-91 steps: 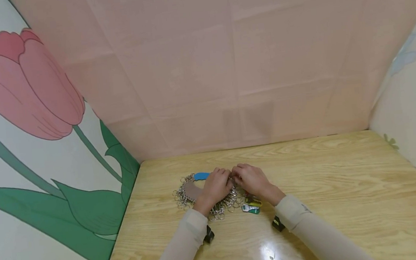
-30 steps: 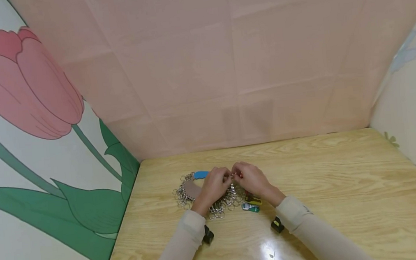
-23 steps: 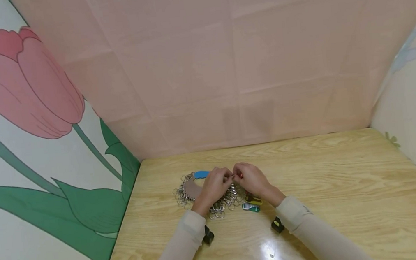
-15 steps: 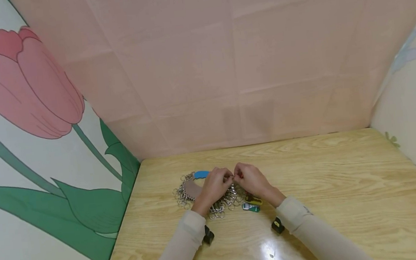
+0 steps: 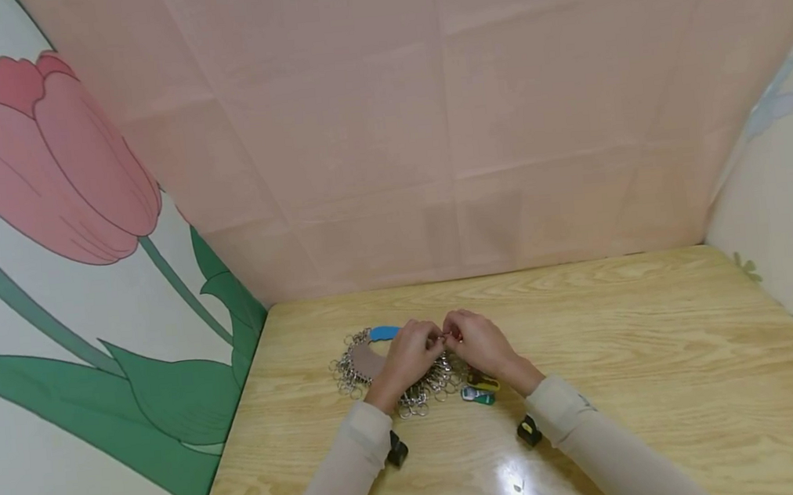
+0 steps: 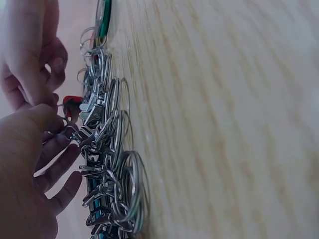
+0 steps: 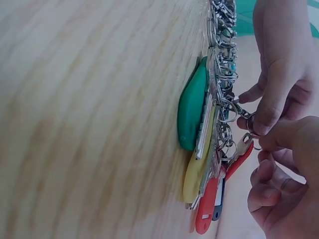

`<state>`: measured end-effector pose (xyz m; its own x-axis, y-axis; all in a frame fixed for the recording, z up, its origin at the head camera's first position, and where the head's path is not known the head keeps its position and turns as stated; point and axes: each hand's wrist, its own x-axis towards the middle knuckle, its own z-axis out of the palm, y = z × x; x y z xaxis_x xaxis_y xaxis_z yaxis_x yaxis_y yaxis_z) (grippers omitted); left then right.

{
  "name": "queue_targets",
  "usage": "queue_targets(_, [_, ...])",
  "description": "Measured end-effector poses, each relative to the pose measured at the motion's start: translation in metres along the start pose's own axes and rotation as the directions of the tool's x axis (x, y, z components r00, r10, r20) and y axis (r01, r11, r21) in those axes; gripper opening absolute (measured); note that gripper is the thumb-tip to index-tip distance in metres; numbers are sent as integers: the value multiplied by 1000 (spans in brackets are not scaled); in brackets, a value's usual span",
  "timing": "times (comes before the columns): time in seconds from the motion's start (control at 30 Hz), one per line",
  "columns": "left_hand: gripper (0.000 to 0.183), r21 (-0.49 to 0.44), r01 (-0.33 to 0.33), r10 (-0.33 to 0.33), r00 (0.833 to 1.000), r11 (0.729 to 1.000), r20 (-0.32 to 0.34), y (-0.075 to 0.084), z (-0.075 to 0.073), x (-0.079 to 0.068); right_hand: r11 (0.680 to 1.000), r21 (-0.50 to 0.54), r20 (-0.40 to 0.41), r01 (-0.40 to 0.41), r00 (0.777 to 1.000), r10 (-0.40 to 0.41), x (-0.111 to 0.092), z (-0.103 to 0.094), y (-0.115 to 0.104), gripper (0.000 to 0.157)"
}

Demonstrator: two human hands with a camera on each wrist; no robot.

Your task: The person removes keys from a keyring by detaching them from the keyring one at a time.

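Over the right end of a brown crescent-shaped board [image 5: 365, 360], my two hands meet at the fingertips. My left hand [image 6: 25, 159] pinches a split ring [image 7: 250, 122] that hangs from a small metal clasp. My right hand [image 7: 294, 169] pinches at the small ring of a red plastic key tag [image 7: 240, 158], right against the left fingertips. The fingers partly hide where the two rings come together. Many metal swivel clasps with split rings [image 6: 132, 191] line the board's edge. Below the right hand lie a green key tag [image 5: 478, 395] and a yellow key tag [image 5: 486, 382].
A blue piece [image 5: 383, 333] lies at the board's far edge. Another red tag [image 7: 205, 209] and a dark tag [image 7: 218, 201] hang beside the yellow one. Black wrist cameras [image 5: 529, 430] sit under both cuffs. Around the wood-grain table [image 5: 624, 338] stand a pink back wall and printed side walls.
Compared with three seconds ago, the fingertips have turned inward and closer together, and a bit of red shows at the right hand. The board and loose tags stay put.
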<state>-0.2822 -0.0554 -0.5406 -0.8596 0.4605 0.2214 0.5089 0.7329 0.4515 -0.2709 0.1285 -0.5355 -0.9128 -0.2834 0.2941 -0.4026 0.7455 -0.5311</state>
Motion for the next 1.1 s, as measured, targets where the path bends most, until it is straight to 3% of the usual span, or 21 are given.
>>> queue_targets(0.57, [11,-3,4,-5,1000,1000,-21,-3,0,1,997,54,30,-52,998,50,-1,2,0,6])
queue_targets(1.1, [12,11,-35,35,999,999,-25,-2,0,-2,998,-44,-37,35,999,-36,-3,3,-1,11])
